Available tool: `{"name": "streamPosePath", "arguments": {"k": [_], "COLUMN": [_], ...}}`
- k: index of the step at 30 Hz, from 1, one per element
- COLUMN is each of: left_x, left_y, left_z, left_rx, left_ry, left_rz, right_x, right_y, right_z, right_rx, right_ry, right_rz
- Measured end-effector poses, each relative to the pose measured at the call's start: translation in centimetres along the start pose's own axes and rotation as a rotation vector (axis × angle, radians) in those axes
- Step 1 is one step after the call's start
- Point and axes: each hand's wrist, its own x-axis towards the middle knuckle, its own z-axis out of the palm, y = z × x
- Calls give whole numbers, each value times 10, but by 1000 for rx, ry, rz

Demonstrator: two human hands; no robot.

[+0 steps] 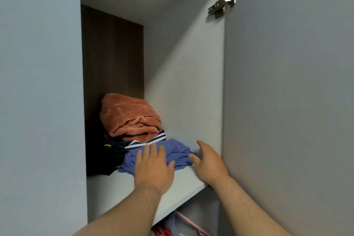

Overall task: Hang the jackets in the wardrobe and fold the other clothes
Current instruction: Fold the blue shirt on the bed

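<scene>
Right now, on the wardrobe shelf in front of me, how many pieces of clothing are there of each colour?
Rust-orange plush folded garment: 1
Navy garment with white stripes: 1
Black garment with a yellow mark: 1
Periwinkle-blue crumpled garment: 1
Total: 4

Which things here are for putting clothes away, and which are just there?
For the job: blue garment, left hand, right hand, shelf, orange fleece, striped garment, pink hanger.
Just there: door hinge, wardrobe door.
</scene>
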Motion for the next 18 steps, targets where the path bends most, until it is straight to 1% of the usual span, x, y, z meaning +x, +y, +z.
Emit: {"name": "streamPosePath", "arguments": {"k": [4,7,10,12,15,18], "left_x": [-14,-24,-46,-68,-110,-150], "left_y": [11,16,23,31,41,46], "left_z": [-8,-17,-29,-37,-39,-29], "left_rx": [-45,-68,-102,-145,-184,-257], "left_ry": [-91,-114,-128,-127,-88,-112], "left_rz": [116,222,285,355,507,602], "right_x": [-48,-87,-126,-155,-203,-256], "right_y": [-2,-6,-14,-21,-30,-33], "right_z": [-22,-34,-46,-54,-61,-68], "right_rx": [-162,-332,-447,-491,-552,-570], "right_ry": [-2,-17,-25,-29,-38,-29], "right_rz": [1,-4,22,41,65,94]}}
